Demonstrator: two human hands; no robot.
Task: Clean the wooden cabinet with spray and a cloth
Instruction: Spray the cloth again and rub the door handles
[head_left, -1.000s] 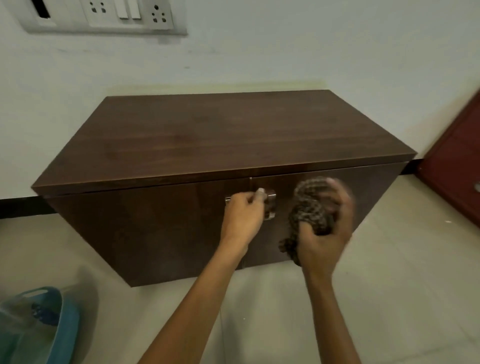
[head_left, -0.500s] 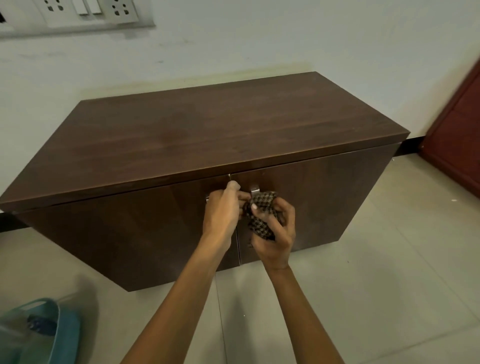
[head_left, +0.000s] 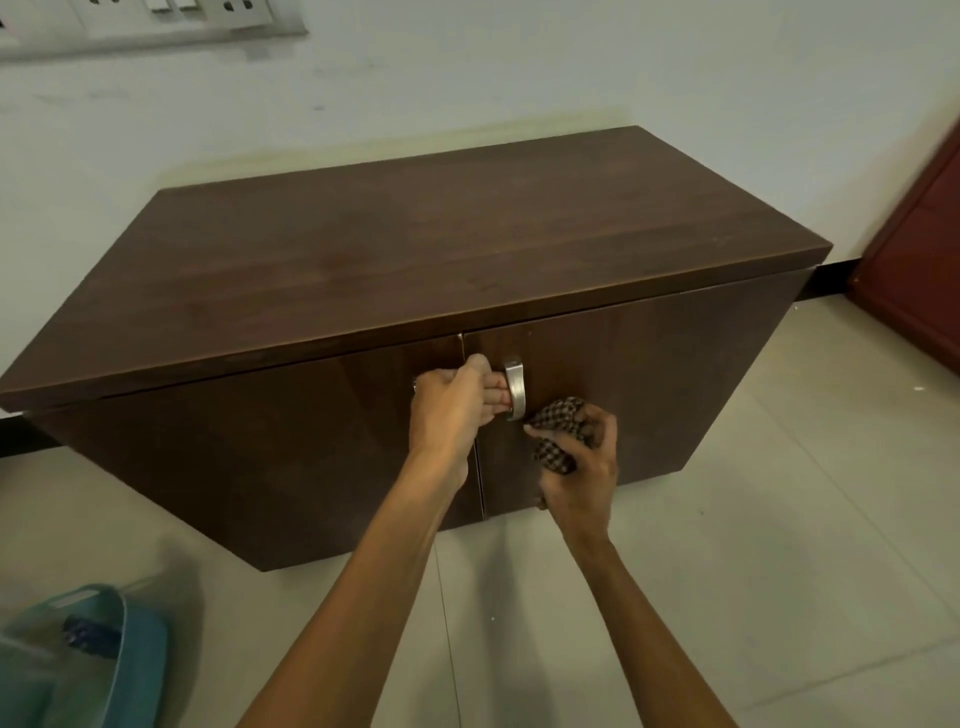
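Left hand (head_left: 451, 410) curled tight round the mostly hidden left handle (head_left: 415, 385), likely steadying the doors; right hand (head_left: 582, 467) clamps the bunched checked cloth (head_left: 558, 431) against the cabinet (head_left: 415, 249) front, just beside the right handle (head_left: 515, 389), probably to wipe it.

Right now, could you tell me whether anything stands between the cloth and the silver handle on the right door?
Nothing visible does. The cloth, bunched in the right hand, sits just beside the silver handle on its lower right. The left hand grips the left door handle, its fingertips close against the silver handle's other side.
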